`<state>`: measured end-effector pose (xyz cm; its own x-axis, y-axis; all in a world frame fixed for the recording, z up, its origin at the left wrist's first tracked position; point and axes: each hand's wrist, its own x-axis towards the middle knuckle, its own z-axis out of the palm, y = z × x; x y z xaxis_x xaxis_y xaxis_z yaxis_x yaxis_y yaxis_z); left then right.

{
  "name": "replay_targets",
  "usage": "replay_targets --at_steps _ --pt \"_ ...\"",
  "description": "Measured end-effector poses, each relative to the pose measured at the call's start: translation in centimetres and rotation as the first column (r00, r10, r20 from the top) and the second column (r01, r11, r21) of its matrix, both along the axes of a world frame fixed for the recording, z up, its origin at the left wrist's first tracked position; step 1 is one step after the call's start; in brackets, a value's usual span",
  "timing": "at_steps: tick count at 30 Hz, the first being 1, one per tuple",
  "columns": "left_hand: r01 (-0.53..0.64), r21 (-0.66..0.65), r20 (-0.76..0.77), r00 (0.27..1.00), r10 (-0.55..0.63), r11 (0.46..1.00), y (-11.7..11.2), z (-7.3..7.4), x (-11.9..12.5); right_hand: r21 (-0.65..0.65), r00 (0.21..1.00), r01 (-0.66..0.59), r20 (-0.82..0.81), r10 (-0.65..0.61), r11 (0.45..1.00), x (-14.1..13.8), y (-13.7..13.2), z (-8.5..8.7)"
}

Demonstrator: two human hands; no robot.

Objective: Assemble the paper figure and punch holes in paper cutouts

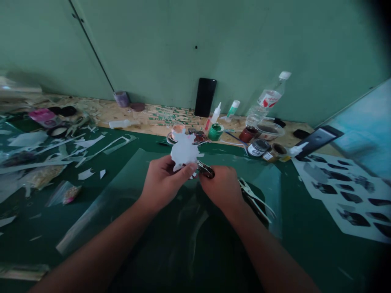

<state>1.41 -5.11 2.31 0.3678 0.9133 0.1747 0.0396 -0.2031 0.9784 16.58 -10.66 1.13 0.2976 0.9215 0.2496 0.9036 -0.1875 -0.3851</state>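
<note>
My left hand pinches a white cut-out paper shape by its lower edge and holds it up above the green mat. My right hand is closed round a pair of small dark-handled scissors, whose tip meets the bottom of the paper shape. Both hands sit close together at the middle of the table. A clear plastic sheet lies flat under them.
Paint jars, a green pot, glue bottles, a water bottle and an upright black phone line the back. Metal pliers lie right of my right hand. Paper scraps litter the left; printed sheets lie right.
</note>
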Motion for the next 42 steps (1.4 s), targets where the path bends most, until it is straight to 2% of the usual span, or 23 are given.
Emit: replay_targets --at_steps 8,15,19,21,22,24,26,27,29,32,34,37,42 --pt "0.143 -0.108 0.262 0.959 -0.11 0.984 0.2 -0.6 0.2 -0.028 0.984 -0.025 -0.176 0.02 0.999 -0.4 -0.1 0.1" --pt "0.166 -0.101 0.231 0.963 -0.139 0.981 0.3 -0.7 0.3 -0.091 0.949 -0.036 -0.314 0.005 0.995 -0.4 -0.1 0.4" --pt "0.228 -0.065 0.211 0.955 -0.209 0.972 0.3 -0.6 0.0 -0.133 0.886 -0.066 -0.463 -0.003 0.989 -0.2 0.0 0.4" --pt "0.288 -0.052 0.244 0.932 -0.267 0.956 0.5 -0.8 -0.1 -0.179 0.796 -0.08 -0.604 -0.045 0.981 -0.2 0.0 0.4" --pt "0.303 -0.056 0.263 0.924 -0.278 0.951 0.6 -0.9 -0.1 -0.208 0.717 -0.092 -0.693 -0.08 0.974 -0.3 0.0 0.5" --pt "0.299 -0.084 0.256 0.928 -0.269 0.951 0.7 -1.1 -0.1 -0.252 0.483 -0.147 -0.862 -0.153 0.956 -0.6 -0.1 0.6" --pt "0.321 -0.124 0.183 0.937 -0.297 0.939 0.8 -1.2 0.2 -0.247 0.227 -0.234 -0.954 -0.194 0.94 -1.0 -0.3 0.7" --pt "0.368 -0.151 0.16 0.925 -0.344 0.918 0.7 -1.3 0.3 -0.239 0.126 -0.271 -0.969 -0.212 0.932 -1.3 -0.4 0.7" --pt "0.504 -0.23 0.209 0.861 -0.464 0.832 0.6 -1.3 0.6 -0.24 -0.008 -0.331 -0.967 -0.257 0.913 -1.7 -0.6 0.8" --pt "0.675 -0.344 0.396 0.735 -0.551 0.653 0.5 -1.5 0.8 -0.244 -0.124 -0.407 -0.94 -0.318 0.88 -2.1 -0.8 0.9" --pt "0.724 -0.367 0.464 0.687 -0.559 0.585 0.7 -1.7 0.7 -0.251 -0.166 -0.456 -0.919 -0.358 0.854 -2.2 -0.9 0.9" --pt "0.746 -0.334 0.481 0.66 -0.577 0.576 1.0 -2.1 0.4 -0.264 -0.197 -0.504 -0.892 -0.407 0.822 -2.4 -0.9 0.8" --pt "0.728 -0.24 0.364 0.681 -0.636 0.642 1.2 -1.6 0.2 -0.16 -0.265 -0.521 -0.904 -0.337 0.839 -2.8 -1.2 0.3"
